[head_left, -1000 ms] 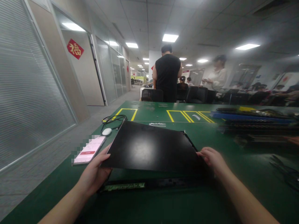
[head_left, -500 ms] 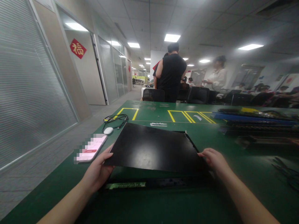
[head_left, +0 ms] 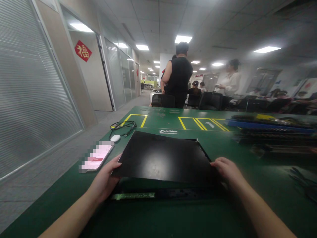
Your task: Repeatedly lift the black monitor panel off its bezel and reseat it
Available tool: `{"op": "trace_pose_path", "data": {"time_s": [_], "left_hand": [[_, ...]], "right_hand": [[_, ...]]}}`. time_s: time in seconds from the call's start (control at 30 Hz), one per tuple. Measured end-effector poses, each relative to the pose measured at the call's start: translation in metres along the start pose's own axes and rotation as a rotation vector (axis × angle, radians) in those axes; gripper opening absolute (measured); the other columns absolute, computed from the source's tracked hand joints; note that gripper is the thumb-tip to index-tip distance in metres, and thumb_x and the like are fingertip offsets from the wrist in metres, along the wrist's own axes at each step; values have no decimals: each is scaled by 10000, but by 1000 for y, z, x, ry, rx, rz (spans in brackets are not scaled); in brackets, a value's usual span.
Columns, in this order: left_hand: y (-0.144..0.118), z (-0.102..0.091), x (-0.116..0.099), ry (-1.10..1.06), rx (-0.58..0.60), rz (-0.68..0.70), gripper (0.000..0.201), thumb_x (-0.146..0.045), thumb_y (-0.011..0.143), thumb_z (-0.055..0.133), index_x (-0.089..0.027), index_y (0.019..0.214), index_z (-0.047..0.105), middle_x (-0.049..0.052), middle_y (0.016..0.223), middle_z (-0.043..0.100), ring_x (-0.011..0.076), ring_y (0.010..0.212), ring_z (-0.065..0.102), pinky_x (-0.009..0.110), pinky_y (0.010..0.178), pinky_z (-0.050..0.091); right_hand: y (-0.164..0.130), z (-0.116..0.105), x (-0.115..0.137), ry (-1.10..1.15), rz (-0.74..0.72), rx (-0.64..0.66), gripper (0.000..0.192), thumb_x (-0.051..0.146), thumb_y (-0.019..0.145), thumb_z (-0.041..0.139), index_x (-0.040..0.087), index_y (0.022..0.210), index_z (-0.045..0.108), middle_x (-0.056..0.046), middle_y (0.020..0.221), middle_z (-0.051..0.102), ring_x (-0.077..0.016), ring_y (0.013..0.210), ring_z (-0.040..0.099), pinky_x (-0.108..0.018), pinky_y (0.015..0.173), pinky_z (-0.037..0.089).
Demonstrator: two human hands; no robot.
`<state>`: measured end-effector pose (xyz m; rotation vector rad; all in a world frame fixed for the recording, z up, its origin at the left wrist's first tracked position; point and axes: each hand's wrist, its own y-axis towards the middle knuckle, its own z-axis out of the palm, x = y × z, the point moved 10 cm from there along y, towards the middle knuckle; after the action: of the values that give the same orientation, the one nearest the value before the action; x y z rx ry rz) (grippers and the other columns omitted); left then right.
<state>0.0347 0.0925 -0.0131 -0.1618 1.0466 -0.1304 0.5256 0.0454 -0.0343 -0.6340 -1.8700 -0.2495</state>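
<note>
I see a flat black panel [head_left: 163,158] held at its near edge by both hands, its near side lifted a little off the green table [head_left: 158,215] while its far edge sits low towards the table. My left hand [head_left: 104,180] is closed on the near left corner, thumb on top and fingers curled underneath. My right hand [head_left: 226,170] grips the near right corner with the fingers folded over the edge; how far they reach under I cannot tell. Directly beneath the grip, between the two wrists, lies a dark frame with a narrow green circuit strip [head_left: 132,196] along its near side; the panel hovers just above it. Just left of my left hand a phone [head_left: 97,156] lies face up on the table, screen lit. Beyond it, further from the grip, sit a small white mouse [head_left: 115,138] and a coil of black cable [head_left: 123,125]. Far to the right of my right hand stands a stack of dark trays [head_left: 272,132] with a blue one near the top; their contents are too blurred to make out. Yellow tape outlines [head_left: 198,123] mark the table past the panel. Beyond the table, a person in a black sleeveless top [head_left: 178,77] stands with their back to me.
</note>
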Motion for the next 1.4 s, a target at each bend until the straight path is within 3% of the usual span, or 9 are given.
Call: {"op": "trace_pose_path", "data": {"time_s": [0.23,0.53,0.77,1.03,1.4], "left_hand": [[4,-7,0,88,-42,3,582,-102,699,619,-155,1277,667,73,1081,784,283,951,739,321,726,604],[1,-1,0,139,-18,-15,477,-53,718,596,-147,1165,735,68,997,803,234,842,757,261,653,595],[1,-8,0,142,-138,-41,303,-52,845,594,-149,1078,760,71,897,806,175,672,745,223,564,581],[-3,-6,-5,167,-150,-25,521,4,841,579,-106,1350,587,108,884,811,201,665,763,241,551,592],[-4,-6,-7,200,-103,-14,554,-18,802,654,-136,1342,617,129,963,812,254,820,782,268,631,615]], "right_hand": [[-2,4,7,-161,-53,29,209,408,699,590,214,775,616,6,566,548,-169,556,528,-279,510,379],[3,2,7,-289,-144,9,224,431,753,557,222,773,634,-10,646,633,-185,632,580,-290,565,393],[-5,1,21,-381,-197,-12,184,382,739,564,226,748,662,-22,707,698,-208,696,628,-309,629,411],[-7,1,25,-419,-230,-17,185,362,715,554,241,733,693,-25,742,723,-227,740,643,-328,671,420],[-11,-1,31,-404,-210,-21,162,350,696,590,248,699,715,-31,742,731,-239,744,651,-332,676,439]]}}
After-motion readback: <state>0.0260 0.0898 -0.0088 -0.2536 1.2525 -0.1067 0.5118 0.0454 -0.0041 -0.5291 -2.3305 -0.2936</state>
